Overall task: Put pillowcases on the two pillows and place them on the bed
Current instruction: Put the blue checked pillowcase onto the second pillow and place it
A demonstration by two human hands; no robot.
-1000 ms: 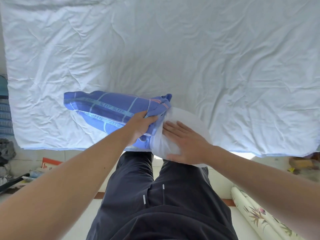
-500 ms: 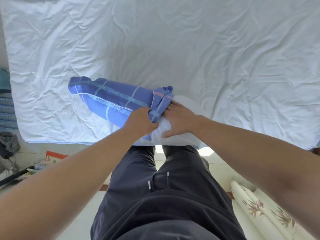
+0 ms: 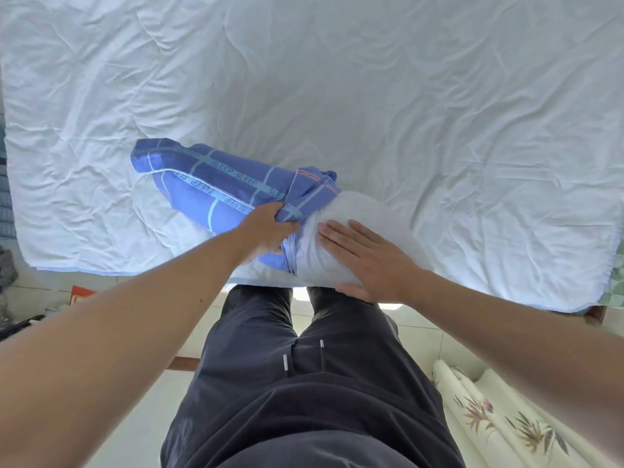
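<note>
Left hand point(image 3: 266, 228) fingers curled tight, pinching the bunched open edge of the blue pillowcase point(image 3: 216, 184) at centre frame. Right hand point(image 3: 368, 261) fingers point(image 3: 341, 231) straight and slightly spread, pressed flat on the bare white end of the pillow point(image 3: 358, 214), just at 3 o'clock of the left hand. Pillowcase drawn over the pillow's other end, stretching toward 10 o'clock, printed SLEEP along its stripes. Both lying at the near edge of the bed point(image 3: 371, 96), on a wrinkled white sheet. Dark trousers point(image 3: 304, 383) at 6 o'clock, flowered rolls point(image 3: 499, 413) on the floor at 5 o'clock
</note>
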